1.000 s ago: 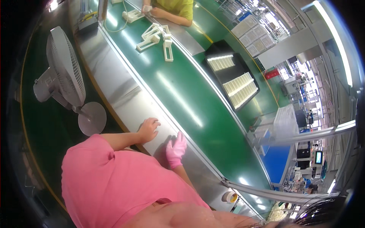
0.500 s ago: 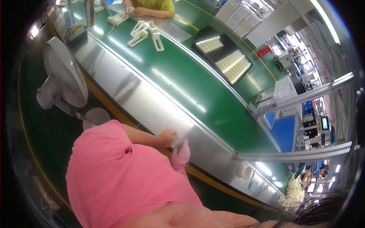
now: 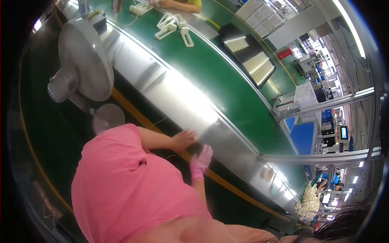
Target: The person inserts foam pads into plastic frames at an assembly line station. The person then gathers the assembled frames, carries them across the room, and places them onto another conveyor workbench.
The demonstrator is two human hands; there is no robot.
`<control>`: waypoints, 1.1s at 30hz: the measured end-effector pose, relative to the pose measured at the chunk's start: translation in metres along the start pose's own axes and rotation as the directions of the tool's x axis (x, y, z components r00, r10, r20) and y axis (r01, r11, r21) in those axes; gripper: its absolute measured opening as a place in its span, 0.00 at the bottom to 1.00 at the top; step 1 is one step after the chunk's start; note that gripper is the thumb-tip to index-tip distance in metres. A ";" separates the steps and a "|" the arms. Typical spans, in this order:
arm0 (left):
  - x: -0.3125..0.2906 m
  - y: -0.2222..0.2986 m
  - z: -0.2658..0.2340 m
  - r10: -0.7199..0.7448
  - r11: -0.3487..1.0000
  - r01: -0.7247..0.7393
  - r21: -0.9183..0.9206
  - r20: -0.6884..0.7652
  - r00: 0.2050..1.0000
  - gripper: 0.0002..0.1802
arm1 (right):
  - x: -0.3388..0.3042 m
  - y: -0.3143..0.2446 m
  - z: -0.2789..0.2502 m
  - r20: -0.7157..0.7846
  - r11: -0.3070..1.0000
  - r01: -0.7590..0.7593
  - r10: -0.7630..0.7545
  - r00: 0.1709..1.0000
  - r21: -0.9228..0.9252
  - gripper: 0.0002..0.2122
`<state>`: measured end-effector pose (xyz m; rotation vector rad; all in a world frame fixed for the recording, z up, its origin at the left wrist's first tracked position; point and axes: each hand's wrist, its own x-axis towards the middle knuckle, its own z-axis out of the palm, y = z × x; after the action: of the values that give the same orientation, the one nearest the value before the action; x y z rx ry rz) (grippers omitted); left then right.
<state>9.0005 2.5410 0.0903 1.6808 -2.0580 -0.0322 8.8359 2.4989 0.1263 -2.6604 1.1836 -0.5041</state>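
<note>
My left hand is bare and rests at the near edge of a shiny metal ledge. Its fingers are stretched out, with nothing visible in them. Beside it, my right hand wears a pink glove. Those gloved fingers are apart and upright near the same edge, holding nothing that I can see. A small gap separates the two hands. Past the ledge runs a green conveyor belt. Several cream plastic frames lie on its far left part.
A grey fan stands close on the left. Beyond the belt, a black tray carries cream ribbed parts. Another person's arm reaches in at the top. A metal post crosses on the right, near a blue panel.
My left hand has gone from curled to spread fingers. The gloved right hand has moved slightly away from it and opened out. The whole view has shifted a little.
</note>
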 end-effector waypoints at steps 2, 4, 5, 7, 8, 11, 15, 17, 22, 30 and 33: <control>0.002 -0.008 -0.011 -0.041 0.997 0.039 0.064 0.031 0.999 0.29 | 0.000 -0.002 -0.003 0.043 0.999 -0.003 0.004 0.999 -0.036 0.31; 0.004 -0.018 -0.017 -0.086 0.989 0.079 0.129 0.057 0.995 0.31 | 0.000 -0.007 -0.008 0.019 1.000 0.013 -0.012 1.000 -0.025 0.30; 0.005 -0.024 -0.018 -0.111 0.979 0.096 0.180 0.075 0.991 0.33 | 0.000 -0.009 -0.010 -0.001 1.000 0.025 -0.025 1.000 -0.011 0.28; 0.006 -0.032 -0.021 -0.105 0.966 0.080 0.247 0.093 0.990 0.34 | -0.002 -0.010 -0.010 -0.009 1.000 0.023 -0.023 1.000 -0.015 0.29; 0.006 -0.031 -0.023 -0.107 0.966 0.082 0.247 0.091 0.990 0.34 | -0.004 -0.011 -0.011 -0.016 1.000 0.016 -0.016 1.000 -0.018 0.29; 0.007 -0.029 -0.027 -0.094 0.962 0.056 0.269 0.132 0.987 0.34 | -0.004 -0.012 -0.011 -0.005 0.999 0.005 -0.006 1.000 -0.043 0.30; 0.006 -0.031 -0.025 -0.079 0.960 0.050 0.277 0.095 0.992 0.33 | -0.006 -0.007 -0.001 -0.015 0.997 0.019 -0.020 1.000 -0.070 0.32; 0.007 -0.031 -0.025 -0.069 0.960 0.043 0.277 0.084 0.994 0.33 | -0.006 -0.007 0.001 0.007 0.995 -0.011 0.012 1.000 -0.101 0.33; 0.007 -0.032 -0.024 -0.071 0.950 0.048 0.308 0.063 0.995 0.32 | -0.005 -0.009 0.001 0.021 0.993 0.005 -0.002 1.000 -0.118 0.35; 0.005 -0.032 -0.022 -0.084 0.947 0.068 0.313 0.038 0.996 0.32 | -0.004 -0.011 0.001 0.018 0.988 0.035 -0.033 0.999 -0.148 0.36; 0.006 -0.033 -0.019 -0.063 0.952 0.057 0.302 0.012 0.998 0.31 | -0.006 -0.013 0.000 0.015 0.986 0.031 -0.029 0.999 -0.163 0.36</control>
<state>9.0372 2.5330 0.0992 1.9291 -2.1107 0.2587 8.8409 2.5115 0.1292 -2.8176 1.2332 -0.4099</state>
